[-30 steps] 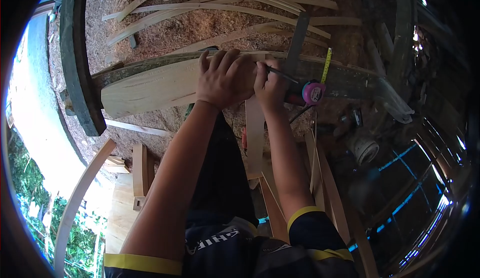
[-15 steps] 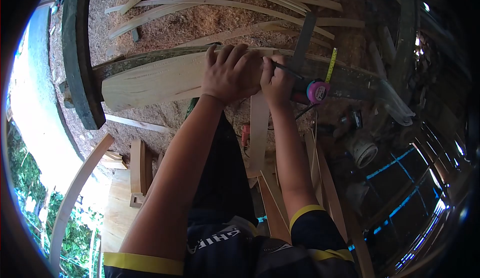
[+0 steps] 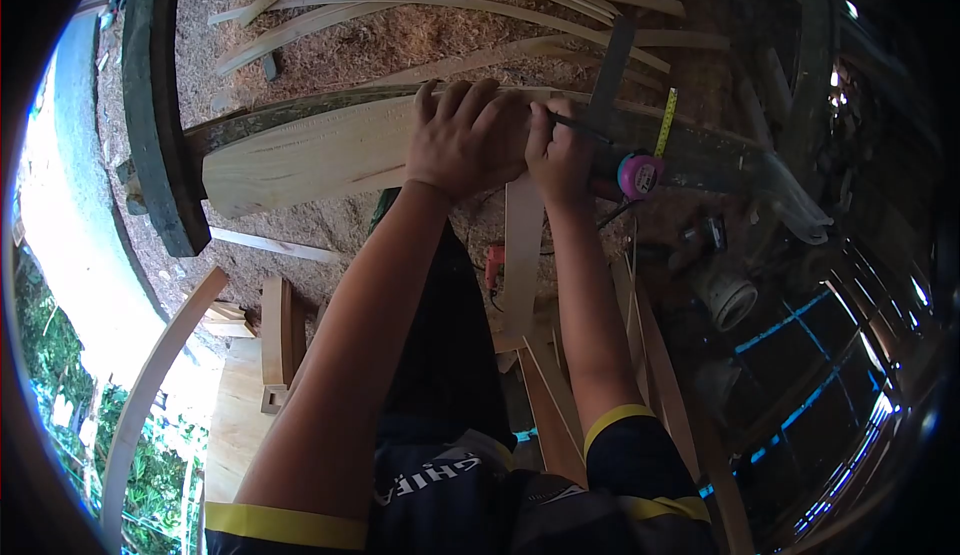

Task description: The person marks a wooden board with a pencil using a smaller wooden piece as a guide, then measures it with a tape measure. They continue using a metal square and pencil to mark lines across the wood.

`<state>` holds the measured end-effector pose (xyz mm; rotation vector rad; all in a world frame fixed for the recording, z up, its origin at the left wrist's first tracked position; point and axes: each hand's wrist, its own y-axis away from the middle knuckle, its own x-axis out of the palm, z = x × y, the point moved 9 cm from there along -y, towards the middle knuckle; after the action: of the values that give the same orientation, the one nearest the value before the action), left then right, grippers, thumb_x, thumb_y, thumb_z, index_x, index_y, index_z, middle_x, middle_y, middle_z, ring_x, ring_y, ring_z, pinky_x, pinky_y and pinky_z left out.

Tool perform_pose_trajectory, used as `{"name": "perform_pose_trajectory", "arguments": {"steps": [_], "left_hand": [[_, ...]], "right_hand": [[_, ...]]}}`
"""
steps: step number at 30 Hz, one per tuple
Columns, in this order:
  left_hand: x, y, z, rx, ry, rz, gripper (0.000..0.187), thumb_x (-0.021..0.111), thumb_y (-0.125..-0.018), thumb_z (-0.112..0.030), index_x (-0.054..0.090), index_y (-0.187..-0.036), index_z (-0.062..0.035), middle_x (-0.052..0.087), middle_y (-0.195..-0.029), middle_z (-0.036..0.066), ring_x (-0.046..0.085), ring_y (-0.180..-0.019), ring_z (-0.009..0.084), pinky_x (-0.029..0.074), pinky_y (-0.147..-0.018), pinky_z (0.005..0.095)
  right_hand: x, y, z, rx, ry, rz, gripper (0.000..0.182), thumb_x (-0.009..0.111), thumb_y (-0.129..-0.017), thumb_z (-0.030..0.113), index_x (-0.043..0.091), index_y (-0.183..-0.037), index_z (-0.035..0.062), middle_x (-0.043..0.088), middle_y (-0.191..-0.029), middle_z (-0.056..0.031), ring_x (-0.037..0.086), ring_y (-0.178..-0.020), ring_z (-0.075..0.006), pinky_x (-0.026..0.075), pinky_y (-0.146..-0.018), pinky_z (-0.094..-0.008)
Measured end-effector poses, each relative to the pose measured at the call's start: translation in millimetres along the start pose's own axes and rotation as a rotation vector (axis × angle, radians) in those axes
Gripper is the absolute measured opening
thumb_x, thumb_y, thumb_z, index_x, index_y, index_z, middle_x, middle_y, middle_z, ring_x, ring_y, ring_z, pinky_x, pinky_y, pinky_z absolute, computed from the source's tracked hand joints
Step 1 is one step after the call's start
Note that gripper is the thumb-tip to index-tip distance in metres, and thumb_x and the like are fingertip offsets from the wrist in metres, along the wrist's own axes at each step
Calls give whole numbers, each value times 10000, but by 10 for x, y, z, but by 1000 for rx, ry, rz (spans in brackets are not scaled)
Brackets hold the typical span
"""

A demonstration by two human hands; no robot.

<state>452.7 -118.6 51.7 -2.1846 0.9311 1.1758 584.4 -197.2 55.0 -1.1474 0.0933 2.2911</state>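
Observation:
A pale plank (image 3: 310, 155) lies over a darker, rough beam (image 3: 300, 110). My left hand (image 3: 468, 143) is pressed on the plank's right part, its fingers spread. Beside it, my right hand (image 3: 562, 155) is closed round a dark, thin pencil-like tool (image 3: 585, 128) that points to the right. Just right of this hand rests a pink and purple tape measure (image 3: 638, 175), with its yellow blade (image 3: 666, 120) out and away from me. A flat grey metal strip (image 3: 611, 70) stands out past the beam near my right fingers.
Long curved wood strips (image 3: 440, 0) lie on the shavings-covered ground ahead. A dark timber (image 3: 155, 105) crosses the beam's left end. Below the plank are a red tool (image 3: 494, 267) and a pale board (image 3: 523, 255). A round container (image 3: 730, 300) is at right.
My right hand has shifted very slightly, still holding the dark tool. The tape measure appears a little further to the right and tilted differently. My left hand stays on the plank.

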Motion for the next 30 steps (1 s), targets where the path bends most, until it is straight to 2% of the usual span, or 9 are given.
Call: {"name": "perform_pose_trajectory", "arguments": {"steps": [10,12,14,17,22,24,26,30], "left_hand": [[30,18,16,11,-2,12,936,868,-734,-681,622,-1525,-245,638,-1510,51,591,-1412,312,302,-1273,654],[23,17,11,10,-2,13,938,866,-738,-687,620,-1526,-242,637,-1511,53,590,-1412,315,301,-1274,655],[20,21,15,14,3,20,893,817,-791,-696,624,-1539,-249,642,-1520,70,581,-1422,333,317,-1261,628],[26,20,17,13,-4,16,888,819,-793,-699,625,-1534,-251,641,-1522,66,581,-1423,332,315,-1262,627],[27,35,30,8,1,12,875,824,-794,-692,627,-1525,-254,641,-1521,58,583,-1419,330,313,-1264,628],[35,31,26,9,1,7,871,826,-793,-688,629,-1522,-255,642,-1520,55,585,-1415,329,313,-1264,627],[43,25,22,7,5,8,953,852,-748,-723,609,-1534,-244,627,-1509,56,591,-1413,313,310,-1264,680],[47,27,31,6,0,15,967,854,-747,-727,595,-1544,-245,622,-1510,55,584,-1421,313,312,-1265,682]], "right_hand": [[-29,22,24,-34,-45,-33,172,687,-1108,178,691,-989,53,696,-827,-133,718,-791,-387,569,-701,-471],[7,11,-31,28,-95,24,175,683,-1109,178,692,-991,49,697,-823,-134,721,-794,-387,572,-706,-467],[-12,-11,-18,23,-60,31,176,679,-1112,179,697,-998,47,702,-824,-138,725,-795,-388,574,-706,-466],[5,6,-16,0,-19,14,183,672,-1120,186,706,-1010,44,712,-833,-148,732,-795,-390,576,-700,-467],[1,47,-39,-11,-47,-22,188,667,-1128,203,715,-1025,53,726,-852,-161,741,-791,-395,574,-684,-472],[19,44,-76,10,-47,34,194,675,-1126,222,717,-1018,67,730,-863,-160,742,-784,-399,574,-676,-468],[13,32,-87,5,-32,31,195,678,-1125,230,717,-1017,72,731,-863,-154,740,-778,-396,573,-671,-465],[23,32,-101,8,12,10,197,686,-1123,246,712,-1021,79,728,-863,-145,733,-762,-390,570,-661,-463]]}}
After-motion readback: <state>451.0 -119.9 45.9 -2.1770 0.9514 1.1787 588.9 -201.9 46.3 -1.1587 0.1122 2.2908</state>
